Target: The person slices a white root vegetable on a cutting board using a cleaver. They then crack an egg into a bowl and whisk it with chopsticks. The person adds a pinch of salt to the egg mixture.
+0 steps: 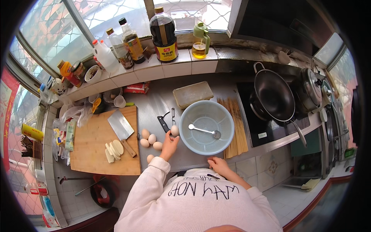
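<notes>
My left hand (pixel 169 146) has its fingertips around a pale egg (pixel 174 130) on the metal counter, left of a light blue plastic colander (pixel 183 116). Several brown eggs (pixel 152 139) lie to the left of this hand, one of them beside the sleeve. Inside the colander rests a metal spoon (pixel 204 130). Near the counter's front edge, just below the colander, my right hand (pixel 218 166) has its fingers loosely bent, and no object shows in it. A kitchen knife (pixel 163 123) with a black handle lies beyond the left hand.
On the wooden cutting board (pixel 89 139) lie a cleaver (pixel 121 124) and pale slices (pixel 114 149). Thin wooden skewers (pixel 236 133) lie right of the colander, a lidded box (pixel 193 94) behind it. A wok (pixel 274 95) stands on the cooktop. Bottles (pixel 163 34) line the sill.
</notes>
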Available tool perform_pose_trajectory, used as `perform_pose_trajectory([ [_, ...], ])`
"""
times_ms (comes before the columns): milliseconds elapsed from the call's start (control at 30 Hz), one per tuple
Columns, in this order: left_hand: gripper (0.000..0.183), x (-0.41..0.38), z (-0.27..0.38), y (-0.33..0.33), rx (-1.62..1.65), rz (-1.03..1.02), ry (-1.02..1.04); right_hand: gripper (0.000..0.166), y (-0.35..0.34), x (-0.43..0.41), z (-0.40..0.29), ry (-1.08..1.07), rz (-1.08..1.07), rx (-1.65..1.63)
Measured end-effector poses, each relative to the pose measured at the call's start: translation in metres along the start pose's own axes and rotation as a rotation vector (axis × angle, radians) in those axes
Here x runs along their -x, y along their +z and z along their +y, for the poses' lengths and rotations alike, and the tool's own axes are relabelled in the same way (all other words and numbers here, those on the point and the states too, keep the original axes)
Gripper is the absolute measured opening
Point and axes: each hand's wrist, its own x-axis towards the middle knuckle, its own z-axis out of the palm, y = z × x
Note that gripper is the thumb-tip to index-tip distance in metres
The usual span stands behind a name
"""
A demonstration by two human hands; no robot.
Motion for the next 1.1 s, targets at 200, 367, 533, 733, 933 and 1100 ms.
perform_pose_trajectory([
  [200, 0.066, -0.027, -0.001, 0.001, -0.497, 0.079, 0.073, 0.034, 0.003, 0.01, 0.004, 0.017, 0.038, 0.001],
  [367, 0.059, -0.023, 0.018, 0.0, -0.655, 0.076, 0.064, 0.034, 0.005, 0.014, 0.012, 0.024, 0.062, -0.02],
  [533, 0.057, -0.027, 0.022, 0.002, -0.7, 0.116, 0.035, 0.033, 0.004, 0.016, 0.01, 0.005, 0.049, -0.005],
  [733, 0.055, -0.035, 0.02, 0.0, -0.685, 0.079, 0.047, 0.032, 0.003, 0.018, 0.004, 0.023, 0.029, 0.013],
  [933, 0.057, -0.036, 0.02, 0.003, -0.639, 0.082, 0.017, 0.029, 0.01, 0.015, 0.019, 0.016, 0.008, -0.079],
  [1100, 0.059, -0.034, -0.001, -0.002, -0.536, 0.126, 0.105, 0.029, 0.012, 0.015, 0.015, 0.028, -0.017, -0.027],
])
